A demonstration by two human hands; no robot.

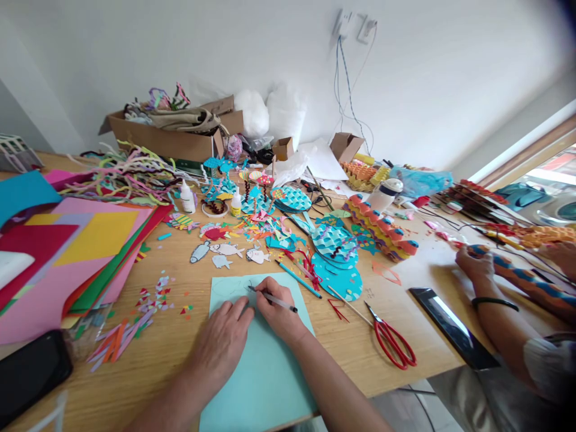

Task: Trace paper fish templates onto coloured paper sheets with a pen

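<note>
A sheet of light blue paper (pixel 270 366) lies at the table's front edge, with faint drawn lines near its top. My right hand (pixel 278 306) grips a pen (pixel 281 302), its tip on the upper part of the sheet beside those lines. Flat on the left side of the paper rests my left hand (pixel 227 336), fingers stretched out and holding nothing. Just beyond the sheet are several grey and white paper fish cutouts (pixel 258 255). A blue pencil (pixel 299 279) lies by the sheet's upper right corner.
Red-handled scissors (pixel 391 342) and a dark phone-like slab (pixel 452 324) lie to the right. Coloured paper (pixel 99 240) is stacked left, near a black phone (pixel 33 375). Glue bottles (pixel 188 198) stand behind. At far right a co-worker's hand (pixel 474 264) holds a painted egg-carton strip (pixel 517 276).
</note>
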